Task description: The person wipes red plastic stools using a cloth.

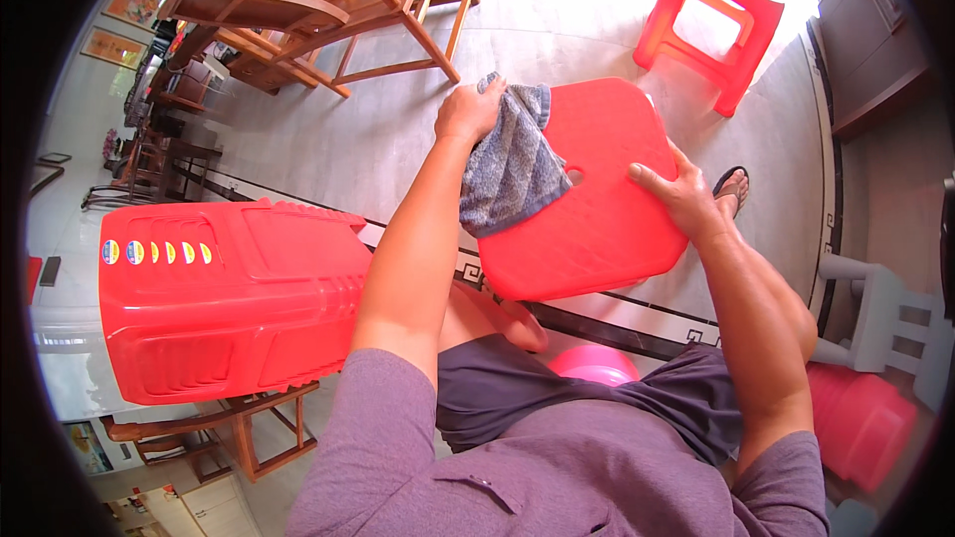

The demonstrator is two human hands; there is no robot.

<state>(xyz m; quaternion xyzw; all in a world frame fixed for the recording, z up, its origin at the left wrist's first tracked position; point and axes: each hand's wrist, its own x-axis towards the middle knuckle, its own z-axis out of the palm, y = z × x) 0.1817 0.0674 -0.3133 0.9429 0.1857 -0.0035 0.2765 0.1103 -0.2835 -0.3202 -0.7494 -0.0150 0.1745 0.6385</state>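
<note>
A red plastic stool (pixel 597 231) is in front of me, its flat seat with a small round hole turned up towards my view. My right hand (pixel 679 190) grips its right edge, thumb on the seat and fingers out of sight beneath. At the left corner, my left hand (pixel 470 112) clutches a grey-blue terry cloth (pixel 511 164). The cloth drapes over the seat's left part and reaches almost to the hole. The stool's legs are hidden below the seat.
To the left rises a stack of red plastic stools (pixel 239 298) bearing stickers. Another red stool (pixel 709 22) stands at the upper right. Wooden chairs (pixel 358 7) are at the upper left. A pink plastic object (pixel 595 364) shows between my legs, and a grey plastic stool (pixel 888 313) lies right.
</note>
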